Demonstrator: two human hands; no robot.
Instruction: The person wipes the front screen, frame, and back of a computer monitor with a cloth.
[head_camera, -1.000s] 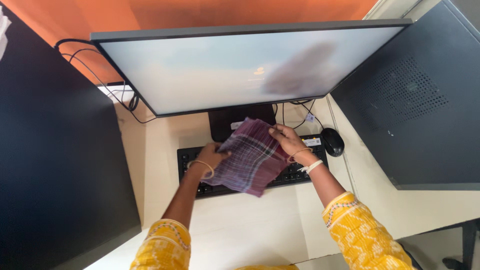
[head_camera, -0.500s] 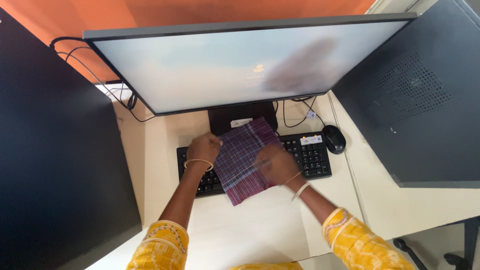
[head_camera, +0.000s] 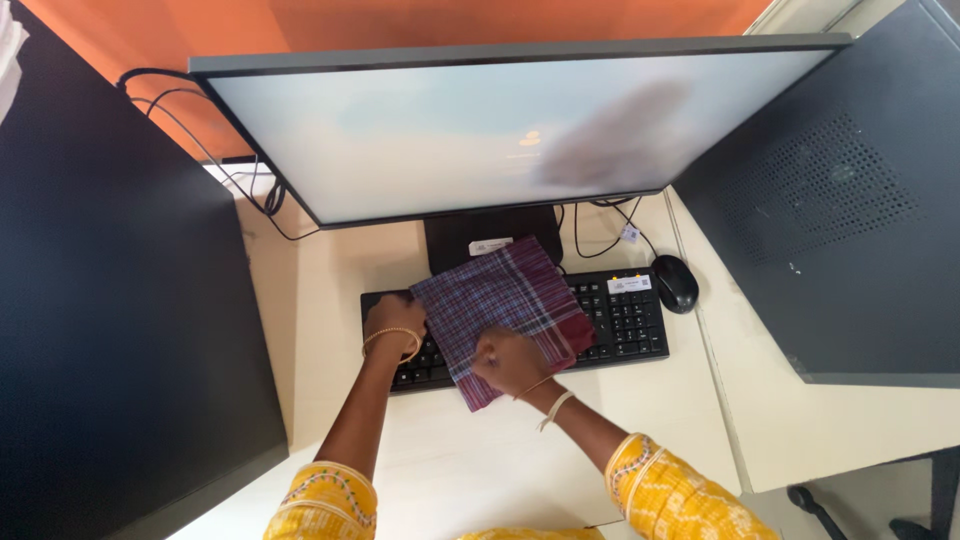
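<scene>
Two hands on the cloth (head_camera: 500, 305), which lies spread over the keyboard (head_camera: 625, 320). Left hand (head_camera: 393, 322) pins its left edge, fingers curled shut; right hand (head_camera: 508, 362) presses flat near the front corner. Best to keep the pressure light and sweep evenly along the keys under the fingers.

Bright, even room light; the lit monitor (head_camera: 480, 130) glows pale with a hazy grey smudge on its right part, soft shadows beneath it on the desk (head_camera: 520, 440), wide-angle stretching tilts the edges
</scene>
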